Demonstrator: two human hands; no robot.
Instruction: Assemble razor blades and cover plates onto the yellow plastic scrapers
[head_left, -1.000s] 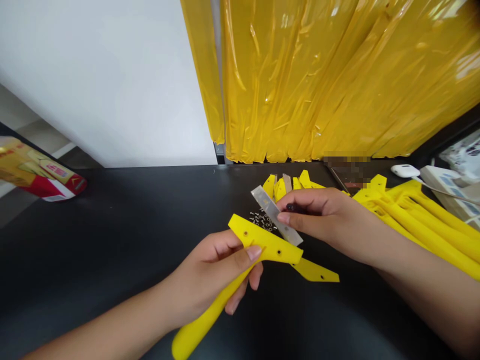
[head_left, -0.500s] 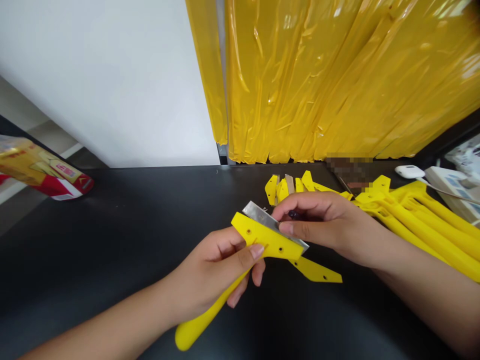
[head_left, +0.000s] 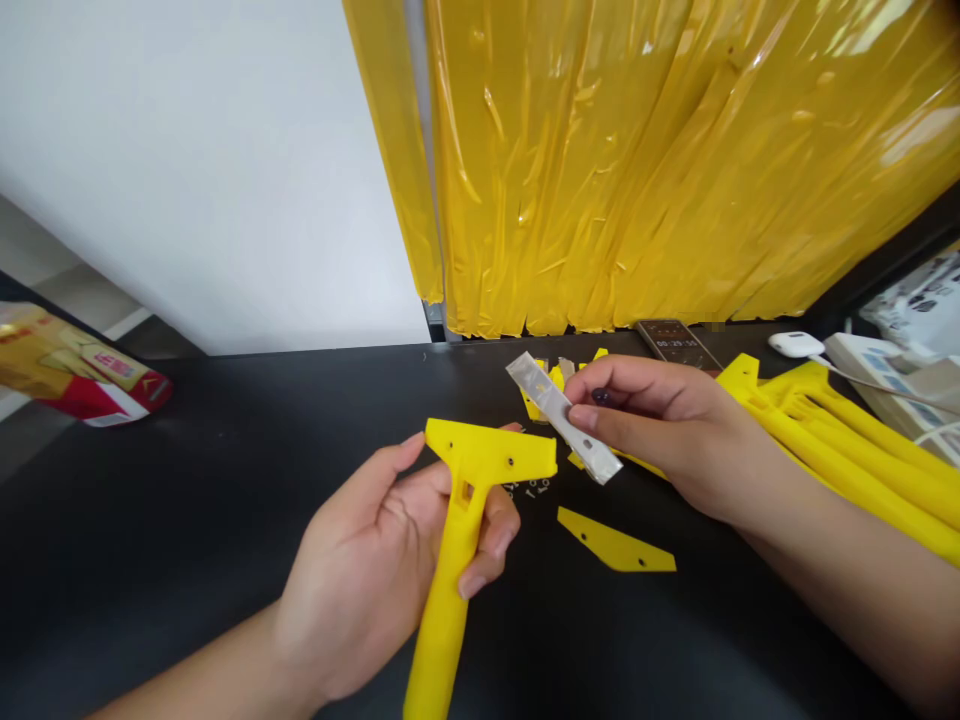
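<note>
My left hand [head_left: 375, 560] is closed around a yellow scraper handle [head_left: 442, 600], its fingers behind the wide head and its thumb raised off it. The head has two small holes and faces up. Between the thumb and fingers of my right hand [head_left: 652, 420] is a flat metal blade [head_left: 559, 410] with a hole near its lower end. It is above and right of the scraper head, apart from it. A small dark round tip [head_left: 601, 397] shows within the right hand; the rest of it is hidden. Below lies a loose yellow cover plate [head_left: 619, 545] with two holes.
Small screws [head_left: 536, 488] lie on the black table [head_left: 225, 560]. More yellow scraper handles [head_left: 832, 440] are piled at the right. Behind them are a phone [head_left: 675, 343] and a white charger [head_left: 795, 345]. A snack bag [head_left: 90, 365] stands far left; yellow plastic sheeting [head_left: 600, 170] hangs behind.
The blade has come away from the scraper head, held in my right hand. My left hand has turned the scraper more upright and lowered its head slightly, the thumb lifting off.
</note>
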